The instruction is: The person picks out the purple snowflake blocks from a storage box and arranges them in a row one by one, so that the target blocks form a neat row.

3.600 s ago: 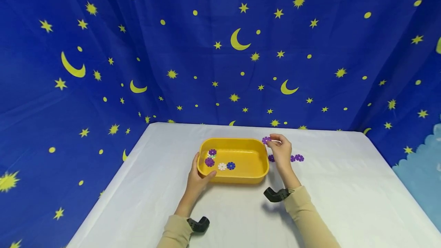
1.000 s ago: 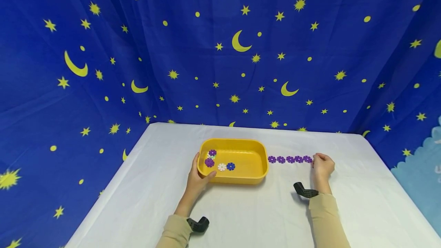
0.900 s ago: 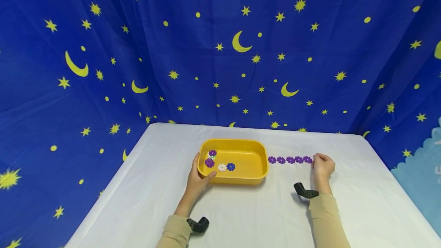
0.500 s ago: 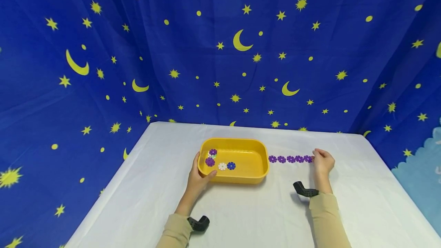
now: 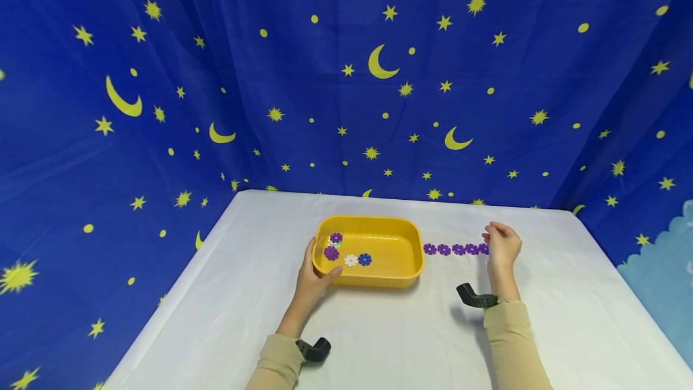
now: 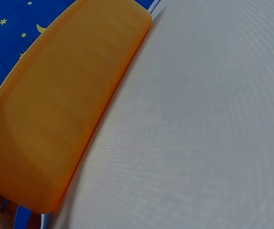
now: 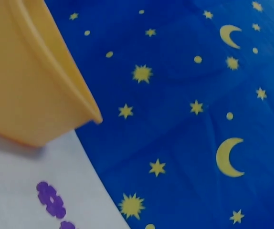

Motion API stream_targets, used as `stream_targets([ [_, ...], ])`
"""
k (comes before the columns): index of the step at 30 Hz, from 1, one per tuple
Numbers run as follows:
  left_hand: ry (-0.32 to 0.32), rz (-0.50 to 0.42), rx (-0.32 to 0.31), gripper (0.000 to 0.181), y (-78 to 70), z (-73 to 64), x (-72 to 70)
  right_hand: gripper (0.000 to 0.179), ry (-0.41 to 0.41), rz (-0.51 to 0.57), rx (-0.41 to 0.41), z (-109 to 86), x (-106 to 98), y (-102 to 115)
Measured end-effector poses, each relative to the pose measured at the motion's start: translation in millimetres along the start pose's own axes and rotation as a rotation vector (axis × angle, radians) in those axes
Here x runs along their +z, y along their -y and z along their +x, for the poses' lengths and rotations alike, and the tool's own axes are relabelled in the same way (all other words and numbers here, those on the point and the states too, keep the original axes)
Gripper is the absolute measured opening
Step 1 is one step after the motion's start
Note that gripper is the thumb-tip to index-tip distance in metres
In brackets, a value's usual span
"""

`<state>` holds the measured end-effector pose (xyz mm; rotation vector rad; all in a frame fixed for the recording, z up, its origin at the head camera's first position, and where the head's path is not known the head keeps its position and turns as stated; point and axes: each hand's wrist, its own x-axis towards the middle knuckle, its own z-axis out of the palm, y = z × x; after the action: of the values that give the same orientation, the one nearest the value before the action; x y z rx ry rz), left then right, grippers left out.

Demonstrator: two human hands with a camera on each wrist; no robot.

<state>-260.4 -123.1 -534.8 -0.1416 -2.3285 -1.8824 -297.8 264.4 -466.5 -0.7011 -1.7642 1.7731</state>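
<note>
My left hand grips the left end of a yellow plastic tub, thumb over its front rim. Inside the tub lie purple, white and blue snowflake discs, gathered toward the left. On the table, a straight row of several purple snowflake discs runs rightward from the tub. My right hand is raised over the row's right end, fingers loosely bent, with nothing visible between them; it partly covers the last disc. The right wrist view shows a purple disc near the tub, but not the hand.
A white cloth covers the table. Behind and along the sides hangs a blue curtain with yellow moons and stars. Each wrist wears a black camera mount.
Earlier my right hand carried a purple disc over the tub's right edge, then lowered to the row's right end. Now it has risen and shifted slightly left. My left hand has stayed on the tub.
</note>
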Motion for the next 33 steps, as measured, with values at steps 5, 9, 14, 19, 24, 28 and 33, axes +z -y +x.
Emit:
stream_targets([
  [5,0.005,-0.002,-0.002,0.098,-1.0,-0.4,0.3,0.007,0.027,0.035,-0.017,-6.8,5.9,7.9],
  [9,0.01,-0.004,-0.008,0.098,-1.9,-0.9,0.4,0.01,0.078,0.02,-0.048,-15.8,16.3,9.8],
  [14,0.011,-0.006,-0.017,0.098,-2.5,-2.2,0.4,0.019,0.151,-0.026,-0.093,-30.2,33.5,7.4],
  [19,0.001,0.002,-0.013,0.099,-3.3,-2.3,0.2,0.02,0.198,-0.067,-0.117,-41.8,48.8,3.9],
  [24,-0.006,0.0,-0.006,0.099,-1.9,-1.2,0.3,0.022,0.239,-0.1,-0.127,-49.4,59.1,2.1],
  [28,-0.009,0.018,-0.014,0.098,0.0,0.2,0.7,0.023,0.268,-0.14,-0.149,-54.4,66.9,3.9],
  [33,-0.005,0.019,-0.041,0.097,-4.6,0.3,0.2,0.023,0.315,-0.165,-0.181,-61.6,78.9,10.3],
])
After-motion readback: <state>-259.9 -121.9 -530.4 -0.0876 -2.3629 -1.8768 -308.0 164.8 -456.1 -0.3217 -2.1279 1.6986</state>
